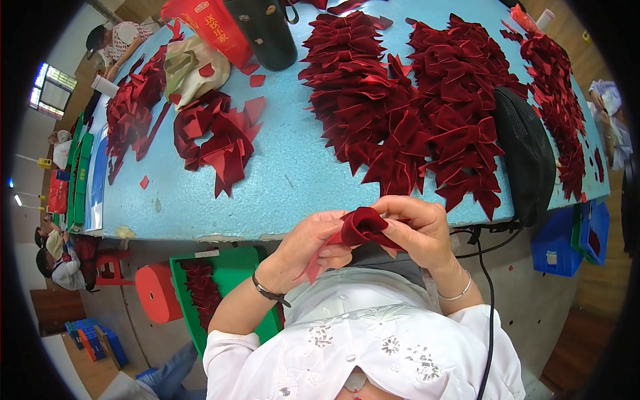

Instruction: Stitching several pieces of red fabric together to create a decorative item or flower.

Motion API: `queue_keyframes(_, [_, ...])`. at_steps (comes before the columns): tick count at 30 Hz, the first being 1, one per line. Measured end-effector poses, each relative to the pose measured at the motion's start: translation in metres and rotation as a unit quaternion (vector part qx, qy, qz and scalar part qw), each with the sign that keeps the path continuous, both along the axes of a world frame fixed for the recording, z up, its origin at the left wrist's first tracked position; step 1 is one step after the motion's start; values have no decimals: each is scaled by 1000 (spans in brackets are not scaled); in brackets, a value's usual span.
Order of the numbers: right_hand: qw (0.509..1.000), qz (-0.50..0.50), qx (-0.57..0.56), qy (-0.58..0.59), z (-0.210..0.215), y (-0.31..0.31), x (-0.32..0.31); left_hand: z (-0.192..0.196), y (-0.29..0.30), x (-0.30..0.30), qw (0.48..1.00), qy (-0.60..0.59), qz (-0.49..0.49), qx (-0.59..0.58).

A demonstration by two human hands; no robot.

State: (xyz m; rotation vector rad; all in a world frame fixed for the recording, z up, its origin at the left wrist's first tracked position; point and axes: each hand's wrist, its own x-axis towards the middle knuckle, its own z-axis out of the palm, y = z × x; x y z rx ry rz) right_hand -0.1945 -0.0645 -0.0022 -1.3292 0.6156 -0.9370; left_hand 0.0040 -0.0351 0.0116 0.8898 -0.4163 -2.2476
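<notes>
Just past the table's near edge, both hands hold a dark red velvet ribbon [364,225] that is looped over into a rounded fold. My left hand [308,245] pinches its left side, with a lighter red tail hanging below the fingers. My right hand [425,235] grips the right side of the loop between thumb and fingers. Ahead on the blue table [287,180] lie long overlapping rows of finished-looking velvet bows [360,87], with another bow pile [460,100] beside them. Loose cut velvet ribbons [223,160] lie in a heap to the left.
A black tumbler [270,40], a red bag [207,30] and a pale cloth bundle [200,63] stand at the back left. A black pouch [523,157] sits at right, near a hanging cable [491,300]. Below are a green crate [247,313], red roll [157,293] and blue bin [555,250].
</notes>
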Motion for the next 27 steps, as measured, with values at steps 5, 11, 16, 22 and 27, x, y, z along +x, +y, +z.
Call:
queue_keyframes(5, [996, -24, -47, 66, 3, -2, 1, 3, -2, -3, 1000, -10, 7, 15])
queue_keyframes(11, [961, -86, -246, 96, 1, -11, 6, 1, -4, -6, 997, -78, 17, 0])
queue_keyframes(16, [981, 33, -136, 137, 21, -9, -8, -4, -1, -2, 999, -39, -7, -6])
queue_keyframes(22, [963, -18, -267, 32, -7, -15, -2, 0, -2, -7, 998, -55, 8, 2])
queue_keyframes(27, [992, -69, -103, -29, -10, -4, 4, -8, 2, -16, 991, -86, 80, -58])
